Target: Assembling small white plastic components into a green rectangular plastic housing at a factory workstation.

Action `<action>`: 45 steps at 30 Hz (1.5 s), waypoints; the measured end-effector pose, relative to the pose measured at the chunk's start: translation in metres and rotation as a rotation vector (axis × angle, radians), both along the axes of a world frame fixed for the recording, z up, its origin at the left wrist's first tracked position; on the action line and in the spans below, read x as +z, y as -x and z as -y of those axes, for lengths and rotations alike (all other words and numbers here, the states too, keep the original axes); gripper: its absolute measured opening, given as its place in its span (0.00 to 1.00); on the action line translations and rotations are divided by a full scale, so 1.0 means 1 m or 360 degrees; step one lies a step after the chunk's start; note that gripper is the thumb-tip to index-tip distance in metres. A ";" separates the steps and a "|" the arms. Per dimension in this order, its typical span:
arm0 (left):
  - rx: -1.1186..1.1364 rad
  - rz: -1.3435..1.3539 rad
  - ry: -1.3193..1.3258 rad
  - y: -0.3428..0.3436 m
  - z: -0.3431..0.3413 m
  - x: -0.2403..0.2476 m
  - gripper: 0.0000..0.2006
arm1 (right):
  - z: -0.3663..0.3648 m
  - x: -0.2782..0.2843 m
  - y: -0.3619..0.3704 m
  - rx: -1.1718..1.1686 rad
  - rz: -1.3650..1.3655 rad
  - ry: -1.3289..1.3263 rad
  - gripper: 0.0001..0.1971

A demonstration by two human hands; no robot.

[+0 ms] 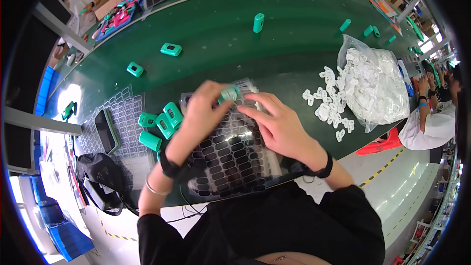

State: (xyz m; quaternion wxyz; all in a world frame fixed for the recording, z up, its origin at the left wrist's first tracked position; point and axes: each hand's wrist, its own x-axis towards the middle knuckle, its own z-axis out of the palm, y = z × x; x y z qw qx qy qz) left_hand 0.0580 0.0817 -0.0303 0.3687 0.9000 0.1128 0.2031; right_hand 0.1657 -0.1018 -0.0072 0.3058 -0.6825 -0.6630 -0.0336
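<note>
My left hand [203,110] is closed on a small green plastic casing [229,93], both slightly smeared by motion. My right hand [283,126] reaches in from the other side, index and middle fingers stretched out and apart, tips close to the casing; whether they touch it I cannot tell. Beneath both hands lies a stack of clear sheets [228,154] bearing rows of dark rounded-oblong pieces. Left of the stack, several more green casings [167,126] sit in a cluster beside my left wrist.
To the right, small white plastic pieces [326,105] spill beside a clear bag [375,86] full of them. A phone [106,130] rests on another clear sheet [128,137] at left. Single green casings [258,22] stand farther off. Other people [431,122] sit at right.
</note>
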 end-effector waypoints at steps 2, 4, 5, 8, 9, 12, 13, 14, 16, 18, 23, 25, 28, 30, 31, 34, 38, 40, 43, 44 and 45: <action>0.0120 0.0015 0.0344 -0.040 -0.032 0.001 0.20 | 0.011 -0.002 0.008 -0.0278 -0.0454 -0.0058 0.18; 0.0242 0.0104 0.0012 -0.082 -0.073 0.001 0.18 | 0.013 -0.014 0.017 -0.0309 -0.0500 -0.0159 0.15; 0.0305 0.0159 -0.0099 -0.104 -0.102 -0.012 0.19 | 0.013 -0.018 0.022 -0.0288 -0.0534 -0.0051 0.13; 0.0471 -0.0017 -0.0015 -0.146 -0.168 -0.041 0.20 | 0.013 -0.024 0.030 -0.0218 -0.0529 0.0036 0.09; 0.0504 -0.0097 0.0009 -0.153 -0.178 -0.048 0.21 | 0.014 -0.022 0.028 -0.0209 -0.0555 0.0169 0.09; 0.0584 -0.0212 -0.0073 -0.154 -0.178 -0.057 0.22 | 0.010 -0.028 0.025 -0.0163 -0.0596 0.0320 0.10; 0.0578 -0.0173 -0.0144 -0.148 -0.167 -0.056 0.23 | 0.008 -0.033 0.023 -0.0144 -0.0535 0.0379 0.10; 0.0602 -0.0180 -0.0150 -0.134 -0.166 -0.047 0.23 | 0.005 -0.035 0.025 -0.0104 -0.0475 0.0429 0.11; 0.0426 -0.0240 -0.0408 -0.101 -0.170 -0.029 0.23 | -0.002 -0.035 0.034 -0.0064 -0.0437 0.0526 0.12; 0.0102 -0.0578 -0.0287 -0.051 -0.158 0.013 0.21 | -0.008 -0.034 0.034 -0.0043 -0.0388 0.0604 0.12; 0.0151 -0.1173 -0.0897 0.067 -0.073 0.033 0.31 | -0.018 -0.028 0.022 0.0040 -0.0480 0.0823 0.12; 0.0282 -0.1265 -0.1042 0.085 -0.048 0.008 0.39 | -0.021 -0.034 0.016 0.0086 -0.0588 0.0873 0.11; 0.0493 -0.0656 -0.0983 0.100 -0.037 -0.015 0.28 | -0.021 -0.037 0.019 0.0075 -0.0573 0.0936 0.09; 0.0482 -0.0530 -0.0818 0.106 -0.036 -0.011 0.24 | -0.015 -0.041 0.024 0.0026 -0.0604 0.0828 0.09; 0.0485 -0.0375 -0.0549 0.104 -0.035 -0.007 0.23 | -0.010 -0.043 0.026 -0.0023 -0.0639 0.0767 0.09; 0.0536 0.0020 0.0424 0.102 -0.029 0.002 0.21 | 0.002 -0.039 0.039 -0.0217 -0.0344 0.0426 0.09; 0.0186 0.0471 0.1412 0.087 -0.010 0.023 0.25 | 0.006 -0.040 0.042 -0.0181 -0.0256 0.0582 0.10; -0.0033 0.0560 0.1791 0.082 -0.005 0.023 0.26 | 0.000 -0.037 0.036 -0.0127 -0.0336 0.0645 0.10; 0.0072 0.0495 0.1684 0.073 0.006 0.024 0.24 | -0.012 -0.035 0.025 -0.0005 -0.0443 0.0699 0.10; 0.0188 0.0395 0.1455 0.071 0.010 0.025 0.22 | -0.014 -0.035 0.023 0.0033 -0.0478 0.0748 0.10; 0.0205 0.0383 0.1461 0.071 0.011 0.023 0.18 | -0.015 -0.036 0.021 0.0040 -0.0471 0.0760 0.10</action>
